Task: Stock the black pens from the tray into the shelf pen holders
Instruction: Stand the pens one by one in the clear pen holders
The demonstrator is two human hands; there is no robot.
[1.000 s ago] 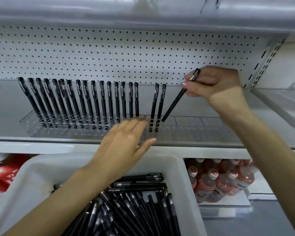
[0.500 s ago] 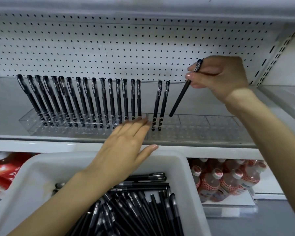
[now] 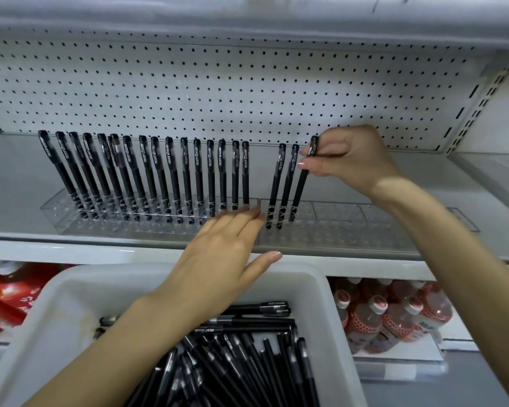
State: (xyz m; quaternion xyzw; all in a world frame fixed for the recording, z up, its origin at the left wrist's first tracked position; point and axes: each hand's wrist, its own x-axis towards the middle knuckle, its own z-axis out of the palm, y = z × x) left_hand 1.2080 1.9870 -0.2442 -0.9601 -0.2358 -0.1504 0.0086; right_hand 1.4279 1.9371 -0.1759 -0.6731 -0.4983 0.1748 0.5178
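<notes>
Our right hand pinches a black pen standing in the clear pen holder; our left hand rests flat, empty.

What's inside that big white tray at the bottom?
The white tray holds a loose pile of black pens. The left hand and forearm cover part of the pile.

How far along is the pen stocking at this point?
Done: left holder has a full back row of pens; right holder has two. In hand: right hand seats a third pen; left hand empty. Left: many pens in the tray.
</notes>
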